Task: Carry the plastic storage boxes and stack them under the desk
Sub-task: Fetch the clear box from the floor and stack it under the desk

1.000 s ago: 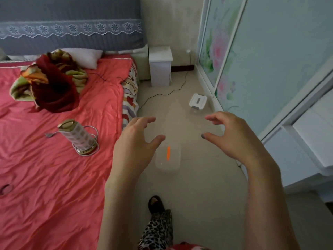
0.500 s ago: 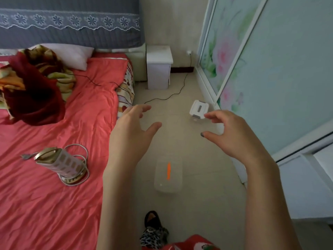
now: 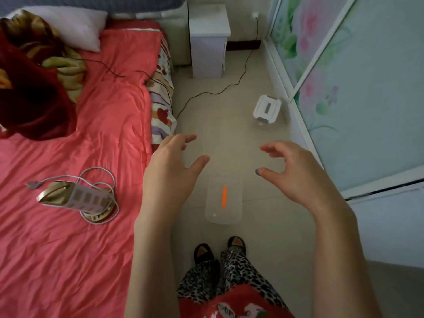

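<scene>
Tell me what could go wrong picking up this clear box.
The clear plastic box with the orange strip is nearly see-through against the pale floor, so you might kick it. The thin black cable trailing across the floor ahead, left of the white-lidded plastic box, could trip you.

i am looking down into a bedroom in someone's home. a bed [image 3: 68,237] is filling the left side under a red sheet, with a white pillow [image 3: 75,31] and a crumpled blanket [image 3: 34,92] lying near its head. a small white nightstand [image 3: 208,42] is standing by the far wall, and flower-printed sliding doors [image 3: 358,92] are running along the right. a clear storage box [image 3: 224,200] is sitting on the pale floor [image 3: 263,237].
</scene>
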